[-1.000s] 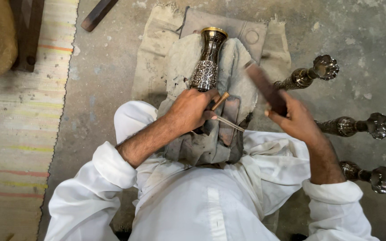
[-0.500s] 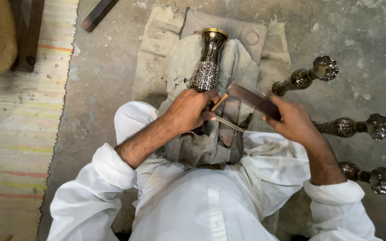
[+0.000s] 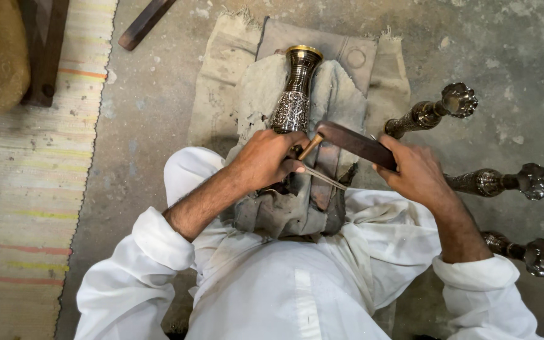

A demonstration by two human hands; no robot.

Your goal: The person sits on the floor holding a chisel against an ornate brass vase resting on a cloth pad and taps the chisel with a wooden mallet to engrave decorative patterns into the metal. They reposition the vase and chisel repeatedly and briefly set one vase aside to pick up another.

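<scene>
i look down on a grey concrete floor point(image 3: 146, 126) with a striped woven mat point(image 3: 26, 208) on the left. a worn grey cloth pad point(image 3: 341, 94) lies on the floor in front of my lap, in my white clothes point(image 3: 284, 289).

since half a second ago, the flat dark wooden beater point(image 3: 355, 143) in my right hand point(image 3: 418, 171) has come down and to the left. its far end now touches the top of the small wooden-handled metal punch point(image 3: 311, 146). one second ago the beater was lifted up higher, off to the right. my left hand point(image 3: 267, 158) and the vase have stayed where they were.

my right hand is closed tight round the beater's near end. my left hand is closed too, its fingers pinching the punch and pressing on the bottom part of the tall dark engraved metal vase point(image 3: 295, 94).

the vase lies on the cloth pad. its long side runs away from me, with the gold-rimmed mouth pointing far away and the base under my left hand.

three dark metal candle-stand pieces with flower-shaped ends point(image 3: 505, 182) lie on the floor to the right. a dark wooden stick point(image 3: 146, 22) lies at the top left.
</scene>
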